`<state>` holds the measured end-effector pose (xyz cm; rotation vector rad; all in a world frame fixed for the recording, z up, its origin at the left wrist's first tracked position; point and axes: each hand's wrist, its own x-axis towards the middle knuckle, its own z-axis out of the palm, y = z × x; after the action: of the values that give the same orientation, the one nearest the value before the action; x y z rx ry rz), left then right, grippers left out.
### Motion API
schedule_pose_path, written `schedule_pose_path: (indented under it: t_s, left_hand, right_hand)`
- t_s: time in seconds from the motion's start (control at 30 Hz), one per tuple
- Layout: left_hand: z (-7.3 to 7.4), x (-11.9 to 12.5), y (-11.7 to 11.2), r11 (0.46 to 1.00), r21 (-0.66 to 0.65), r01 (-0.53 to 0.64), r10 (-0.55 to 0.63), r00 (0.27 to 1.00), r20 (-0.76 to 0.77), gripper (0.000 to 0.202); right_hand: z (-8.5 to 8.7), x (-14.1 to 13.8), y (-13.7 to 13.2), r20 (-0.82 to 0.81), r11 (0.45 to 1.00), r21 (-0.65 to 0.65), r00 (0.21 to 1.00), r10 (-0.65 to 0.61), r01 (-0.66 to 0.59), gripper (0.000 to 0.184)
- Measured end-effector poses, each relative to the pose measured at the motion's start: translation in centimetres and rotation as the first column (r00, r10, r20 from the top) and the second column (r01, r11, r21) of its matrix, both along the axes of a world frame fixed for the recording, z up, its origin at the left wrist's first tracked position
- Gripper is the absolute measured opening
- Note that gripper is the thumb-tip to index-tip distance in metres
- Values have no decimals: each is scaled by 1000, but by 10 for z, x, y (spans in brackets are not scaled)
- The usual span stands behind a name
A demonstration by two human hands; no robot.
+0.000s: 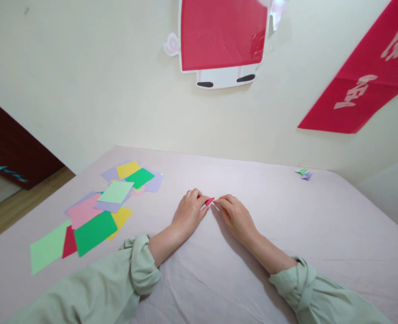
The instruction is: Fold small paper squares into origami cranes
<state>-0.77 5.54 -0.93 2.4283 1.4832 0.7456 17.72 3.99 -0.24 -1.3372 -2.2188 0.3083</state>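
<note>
A small folded piece of red-pink paper [209,201] shows between my hands near the middle of the table. My left hand [191,209] is closed on it, thumb and fingers pinching it so that only its pointed end sticks out. Just to the right, my right hand [234,215] has its fingertips drawn together by the paper's tip. Whether those fingertips grip anything is too small to make out.
Several coloured paper sheets [96,235] lie spread and overlapping on the left of the cloth-covered table [192,288]. Two small folded paper pieces, one green [300,171] and one purple [306,176], sit at the back right. Behind the table stands a wall [118,90] with red decorations.
</note>
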Motion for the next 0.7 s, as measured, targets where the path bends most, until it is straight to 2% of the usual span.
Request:
schedule_pose_path:
  t_s: [0.13,0.27,0.47,0.7]
  left_hand:
    - [-3,-1,9,998,-11,54,-54,997,58,23]
    - [-6,-2,15,988,-29,149,-144,980,139,34]
    - [-6,-2,17,975,-51,217,-202,956,210,29]
    - [-2,0,13,964,-53,259,-244,950,194,17]
  right_hand:
    - [-2,7,9,-34,997,7,997,-71,71,32]
    - [-6,8,11,7,999,-9,999,-44,44,35]
    - [-5,6,10,61,1000,-18,998,-6,7,24]
    - [-4,3,5,-85,996,-77,996,36,-42,19]
